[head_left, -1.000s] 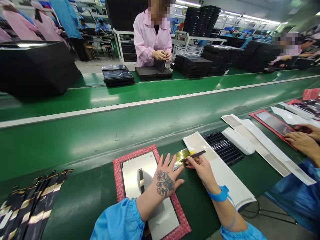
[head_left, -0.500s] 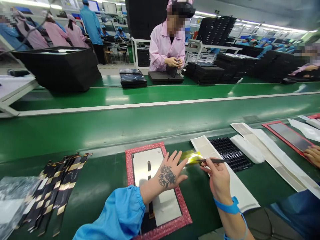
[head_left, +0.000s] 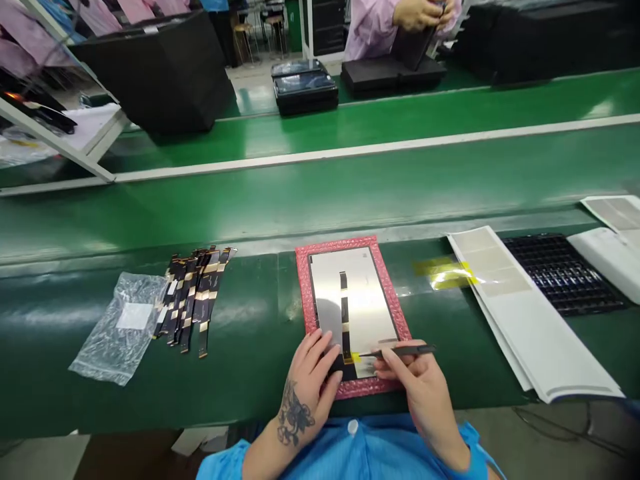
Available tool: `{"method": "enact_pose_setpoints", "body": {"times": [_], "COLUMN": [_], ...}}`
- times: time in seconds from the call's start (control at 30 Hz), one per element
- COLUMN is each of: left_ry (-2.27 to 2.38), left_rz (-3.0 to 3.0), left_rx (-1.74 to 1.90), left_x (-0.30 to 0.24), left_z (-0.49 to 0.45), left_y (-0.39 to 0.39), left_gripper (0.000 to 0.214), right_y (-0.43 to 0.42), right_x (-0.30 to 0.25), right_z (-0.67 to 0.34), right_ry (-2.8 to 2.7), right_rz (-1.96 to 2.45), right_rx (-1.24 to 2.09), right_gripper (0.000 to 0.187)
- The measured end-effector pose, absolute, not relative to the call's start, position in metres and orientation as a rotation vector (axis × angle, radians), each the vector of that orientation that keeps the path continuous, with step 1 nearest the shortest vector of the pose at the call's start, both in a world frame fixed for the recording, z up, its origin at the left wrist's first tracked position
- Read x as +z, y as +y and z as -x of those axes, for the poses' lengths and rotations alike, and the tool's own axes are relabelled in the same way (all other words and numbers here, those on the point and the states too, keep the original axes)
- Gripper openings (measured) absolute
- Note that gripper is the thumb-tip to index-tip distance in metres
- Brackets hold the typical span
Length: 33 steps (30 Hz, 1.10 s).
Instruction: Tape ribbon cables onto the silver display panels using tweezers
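My right hand (head_left: 420, 387) pinches black tweezers (head_left: 411, 350), their tips pointing left. At the tips, a small piece of yellow tape (head_left: 355, 357) lies over the lower end of a dark flex cable (head_left: 345, 303). That cable runs lengthwise along a silver-backed display panel (head_left: 373, 300). Beneath the panel is a pink bubble-wrap sheet (head_left: 302, 267). My left hand (head_left: 310, 380) rests on the panel's lower left edge with its fingers stretched out, holding nothing.
More flex cables (head_left: 193, 300) lie piled on the left beside a clear plastic bag (head_left: 110, 340). To the right are yellow tape strips (head_left: 445, 273), white sheets (head_left: 560, 340) and a black tray (head_left: 565, 273). Across the green bench a co-worker's hands (head_left: 420, 15) hold a dark item.
My right hand and tweezers have moved from the yellow tape strips to the cable's lower end. My left hand has drawn back to the panel's lower left edge. The view has tilted down.
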<state>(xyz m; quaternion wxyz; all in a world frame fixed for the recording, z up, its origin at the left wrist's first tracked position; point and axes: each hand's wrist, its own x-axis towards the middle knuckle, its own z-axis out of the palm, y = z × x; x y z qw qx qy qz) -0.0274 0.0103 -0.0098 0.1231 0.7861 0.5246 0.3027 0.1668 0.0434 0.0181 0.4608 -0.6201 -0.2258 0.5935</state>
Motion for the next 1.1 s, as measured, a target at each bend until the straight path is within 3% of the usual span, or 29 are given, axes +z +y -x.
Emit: {"method": "enact_pose_setpoints", "body": {"times": [1.1], "left_ry": [1.539], "left_rz": [-2.259], "left_rx": [0.835], "left_x": [-0.008], "left_z": [0.025], "left_y": [0.011], "left_gripper": [0.042], "right_y": [0.035], "right_x": [0.020], "right_z": [-0.157], "right_ry": [-0.628], "right_rz": [1.569], "right_rx": [1.467], "right_gripper": [0.052]}}
